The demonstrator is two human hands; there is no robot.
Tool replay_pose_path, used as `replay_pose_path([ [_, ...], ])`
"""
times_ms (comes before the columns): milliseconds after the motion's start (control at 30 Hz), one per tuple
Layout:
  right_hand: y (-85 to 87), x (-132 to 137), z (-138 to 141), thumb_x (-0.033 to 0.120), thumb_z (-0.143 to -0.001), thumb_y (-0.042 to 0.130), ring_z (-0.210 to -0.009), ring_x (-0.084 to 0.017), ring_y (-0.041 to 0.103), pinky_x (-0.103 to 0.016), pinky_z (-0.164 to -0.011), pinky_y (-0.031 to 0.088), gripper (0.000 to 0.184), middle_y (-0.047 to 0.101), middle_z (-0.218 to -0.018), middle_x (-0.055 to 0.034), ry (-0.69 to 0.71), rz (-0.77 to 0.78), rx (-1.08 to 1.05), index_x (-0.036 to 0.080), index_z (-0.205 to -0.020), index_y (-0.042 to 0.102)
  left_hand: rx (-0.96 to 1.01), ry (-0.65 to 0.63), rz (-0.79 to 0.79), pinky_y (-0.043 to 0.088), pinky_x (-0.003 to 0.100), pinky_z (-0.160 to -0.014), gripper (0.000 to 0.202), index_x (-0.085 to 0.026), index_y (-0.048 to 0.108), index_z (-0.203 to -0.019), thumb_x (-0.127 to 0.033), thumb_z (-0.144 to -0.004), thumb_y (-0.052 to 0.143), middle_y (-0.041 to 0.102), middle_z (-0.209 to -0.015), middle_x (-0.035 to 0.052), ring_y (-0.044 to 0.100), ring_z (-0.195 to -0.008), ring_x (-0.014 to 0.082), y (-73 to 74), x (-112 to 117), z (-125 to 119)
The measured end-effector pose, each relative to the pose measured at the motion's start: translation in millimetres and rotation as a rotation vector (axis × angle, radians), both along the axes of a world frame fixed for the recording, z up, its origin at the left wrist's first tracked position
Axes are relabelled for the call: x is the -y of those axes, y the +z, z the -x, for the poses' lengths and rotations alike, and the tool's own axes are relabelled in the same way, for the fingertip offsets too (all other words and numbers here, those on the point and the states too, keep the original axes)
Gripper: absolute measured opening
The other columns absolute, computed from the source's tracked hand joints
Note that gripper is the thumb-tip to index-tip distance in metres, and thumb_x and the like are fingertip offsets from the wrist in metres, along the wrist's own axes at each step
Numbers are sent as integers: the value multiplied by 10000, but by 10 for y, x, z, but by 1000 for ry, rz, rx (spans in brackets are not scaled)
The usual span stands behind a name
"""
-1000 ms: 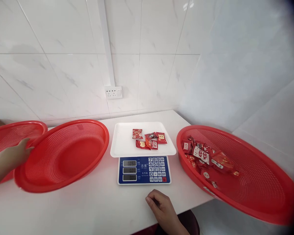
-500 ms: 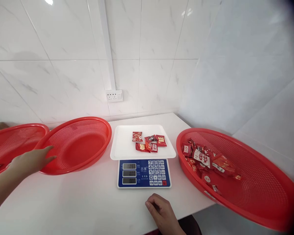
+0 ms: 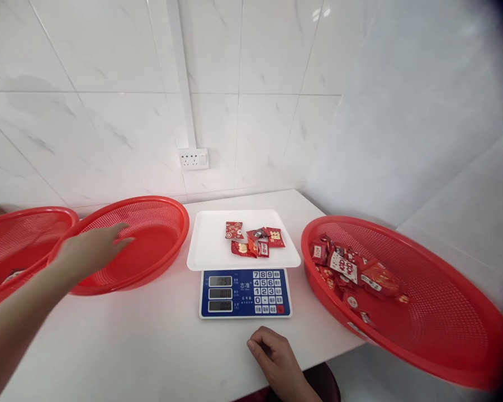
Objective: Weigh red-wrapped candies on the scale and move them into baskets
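Note:
My left hand (image 3: 90, 249) reaches out over the near rim of an empty red mesh basket (image 3: 151, 234), fingers stretched out and holding nothing. My right hand (image 3: 274, 357) rests on the white table near its front edge, fingers curled in with nothing in them. Just beyond it stands a blue digital scale (image 3: 245, 291) with a white tray (image 3: 209, 245). Several small red packets (image 3: 254, 240) lie on the tray. A large red basket (image 3: 444, 318) at the right holds several more red packets (image 3: 352, 273).
Another red basket (image 3: 17, 240) sits at the far left, partly under the empty one. A wall socket (image 3: 194, 158) is on the tiled wall behind. The right basket overhangs the table's right edge. The white table (image 3: 151, 346) spans the front.
My left hand let go of the empty basket's left rim and moved right over it. The basket now lies flatter and further left. My right hand stayed put.

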State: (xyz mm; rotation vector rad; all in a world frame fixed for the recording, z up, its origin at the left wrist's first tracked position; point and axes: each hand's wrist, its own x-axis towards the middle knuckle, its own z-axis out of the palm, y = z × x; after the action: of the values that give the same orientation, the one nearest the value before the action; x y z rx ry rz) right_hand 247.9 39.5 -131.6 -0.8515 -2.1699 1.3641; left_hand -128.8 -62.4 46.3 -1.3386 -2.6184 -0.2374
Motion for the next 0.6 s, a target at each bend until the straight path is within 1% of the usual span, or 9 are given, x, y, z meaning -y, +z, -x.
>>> replay_pose_path([
  [33,-6,-2,1,402,-864,440,-613,-148,514,-251,-581,410,322,563,-653,-21,-6,3,-1,183,-646,528,101,-58,61,455,334,-677,482,-198,545,-1195,-500,-856,385,695,-830,29,608,-696,199,13,-183,-179],
  [67,-11,-3,1,406,-863,440,-610,-147,511,-250,-577,408,324,561,-650,-19,-12,5,-2,182,-645,526,210,-173,86,460,319,-692,477,-210,533,-1209,-492,-875,344,685,-942,39,616,-803,209,20,-389,-373],
  [100,-14,-4,3,407,-862,442,-608,-146,508,-249,-574,406,323,557,-647,-17,-17,6,-2,182,-645,524,294,-271,71,466,310,-712,465,-209,534,-1205,-474,-882,328,674,-997,47,614,-862,211,17,-613,-570],
  [133,-17,-4,5,406,-861,444,-608,-146,505,-249,-573,403,320,555,-647,-16,-22,8,-1,182,-646,522,330,-342,74,468,275,-744,441,-240,524,-1211,-465,-884,332,666,-1032,23,609,-901,183,1,-845,-758],
  [200,-15,-2,9,402,-857,449,-610,-147,502,-249,-574,399,312,550,-648,-15,-29,14,0,182,-646,518,354,-419,79,468,218,-759,392,-277,540,-1182,-448,-863,392,647,-1088,-8,601,-932,145,-75,-1296,-1074],
  [300,-1,1,15,401,-855,449,-618,-149,499,-252,-581,396,308,546,-653,-15,-36,37,-6,184,-645,512,332,-466,107,455,261,-837,350,-271,585,-1125,-411,-860,403,596,-1163,26,573,-1016,178,-257,-1823,-1346],
  [367,12,1,17,404,-852,451,-614,-149,492,-253,-576,390,308,540,-648,-15,-43,48,-8,185,-644,509,310,-456,156,460,318,-823,324,-246,647,-1001,-431,-838,436,590,-1134,68,567,-1025,233,-364,-2041,-1412],
  [433,25,1,17,399,-848,453,-610,-150,486,-254,-572,386,302,534,-643,-14,-46,51,-5,185,-644,510,290,-437,199,464,359,-788,358,-219,666,-916,-489,-812,455,589,-1102,101,570,-1004,275,-423,-2167,-1427],
  [600,41,1,8,377,-848,458,-615,-151,491,-256,-580,388,280,540,-653,-15,-23,46,-1,185,-653,519,266,-442,283,461,359,-716,515,-176,636,-929,-625,-726,487,616,-1037,124,593,-902,282,-402,-2237,-1397],
])
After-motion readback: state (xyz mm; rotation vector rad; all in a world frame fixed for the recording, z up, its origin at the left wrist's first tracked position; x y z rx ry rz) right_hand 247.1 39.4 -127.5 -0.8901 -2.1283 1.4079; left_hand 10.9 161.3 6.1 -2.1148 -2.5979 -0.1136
